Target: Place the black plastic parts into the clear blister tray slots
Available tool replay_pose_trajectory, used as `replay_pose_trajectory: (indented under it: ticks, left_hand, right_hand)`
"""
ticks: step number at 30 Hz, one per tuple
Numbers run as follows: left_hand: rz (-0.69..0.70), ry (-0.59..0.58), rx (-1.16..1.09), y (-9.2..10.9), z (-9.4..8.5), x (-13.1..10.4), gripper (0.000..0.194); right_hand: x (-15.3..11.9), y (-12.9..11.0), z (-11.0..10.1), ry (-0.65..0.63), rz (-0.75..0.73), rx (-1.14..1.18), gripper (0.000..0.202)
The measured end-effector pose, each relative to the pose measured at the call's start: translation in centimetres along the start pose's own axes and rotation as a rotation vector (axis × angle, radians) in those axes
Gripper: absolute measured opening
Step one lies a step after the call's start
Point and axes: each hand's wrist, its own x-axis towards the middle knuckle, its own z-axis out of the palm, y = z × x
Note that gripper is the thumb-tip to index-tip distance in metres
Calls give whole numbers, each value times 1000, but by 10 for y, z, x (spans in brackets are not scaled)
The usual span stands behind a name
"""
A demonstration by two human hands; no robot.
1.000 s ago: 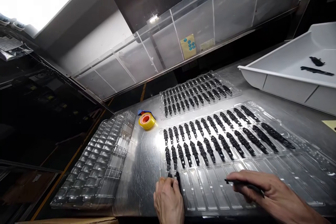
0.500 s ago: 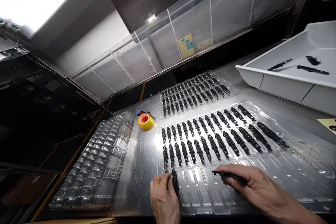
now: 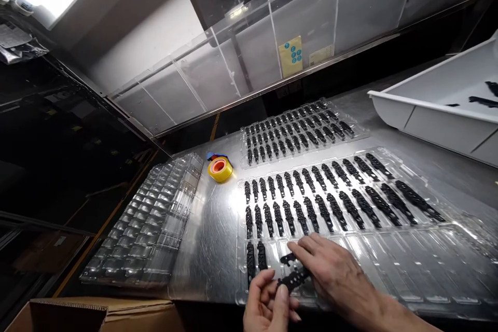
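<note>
Head view. Both hands meet at the near edge of the brushed-metal desk (image 3: 218, 228), over the front row of a clear, thin-walled blister tray (image 3: 428, 264) moulded into long narrow pockets. The left hand (image 3: 268, 306) and the right hand (image 3: 334, 270) share one black part (image 3: 293, 279), a slim, knobbly plastic strip: the left grip pinches its near end between thumb and fingertips, the right grip pinches it from above with fingers pressed together. The part lies just above the tray's third front pocket, beside two parts already seated at the tray's near left corner. The two rows behind are filled with identical black strips. A smaller filled tray (image 3: 299, 132) of the same clear plastic sits toward the desk's far edge. A yellow tape roll (image 3: 220, 169) with an orange core lies near it. A stack of empty trays (image 3: 148, 228) overhangs the left edge. A white plastic bin (image 3: 436, 109) stands at the far right corner. A yellow label (image 3: 291, 55) with blue dots sticks to the clear panel behind; its writing is unreadable.
</note>
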Motion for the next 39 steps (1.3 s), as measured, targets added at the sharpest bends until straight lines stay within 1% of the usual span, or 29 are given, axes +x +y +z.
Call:
replay_pose_trajectory:
  ticks: [2, 4, 7, 10, 11, 12, 14, 16, 17, 18, 19, 20, 22, 25, 27, 32, 34, 36, 39]
  left_hand:
    - [115, 87, 134, -1, -13, 9, 68]
    - [206, 127, 298, -4, -26, 18, 59]
    - [292, 107, 504, -2, -41, 30, 45]
    - [420, 103, 576, 11, -51, 39, 39]
    - [479, 71, 581, 18, -53, 42, 35]
    - [532, 13, 586, 26, -55, 45, 32]
    - [574, -168, 613, 43, -56, 51, 26]
    - [505, -376, 661, 58, -51, 58, 26]
    - [449, -456, 686, 64, -46, 62, 26]
    - [392, -508, 702, 67, -40, 66, 27]
    - [339, -535, 708, 69, -33, 70, 28]
    - [291, -542, 706, 70, -25, 73, 29]
    - [228, -524, 692, 66, -10, 78, 28]
    - [200, -533, 668, 56, 4, 83, 24]
    - [190, -524, 641, 51, 6, 86, 24]
    - [179, -507, 588, 45, 6, 95, 30]
    - [201, -502, 610, 42, 6, 95, 27]
    - [251, -499, 665, 37, 6, 92, 22]
    - [425, -466, 761, 28, 4, 86, 20]
  right_hand:
    - [1, 10, -2, -46, 125, 83, 41]
    - [2, 19, -8, -118, 231, 230, 37]
    - [2, 26, -20, -199, 329, 396, 40]
    - [-1, 26, -27, -245, 395, 433, 49]
    - [-2, 25, -28, -262, 405, 450, 49]
    - [-3, 25, -29, -280, 411, 474, 49]
    - [-2, 24, -32, -299, 419, 532, 48]
    - [1, 23, -37, -323, 446, 578, 42]
    - [3, 23, -40, -345, 460, 597, 37]
    - [6, 22, -43, -371, 470, 615, 31]
    - [8, 21, -46, -395, 475, 632, 26]
    - [9, 21, -49, -412, 473, 642, 22]
    - [12, 21, -53, -412, 457, 653, 21]
    - [12, 22, -57, -369, 454, 644, 23]
    - [11, 23, -58, -354, 468, 651, 24]
    - [9, 21, -57, -347, 501, 685, 25]
    - [8, 21, -56, -344, 502, 695, 27]
    - [7, 22, -56, -346, 506, 708, 28]
    - [6, 25, -53, -345, 508, 705, 28]
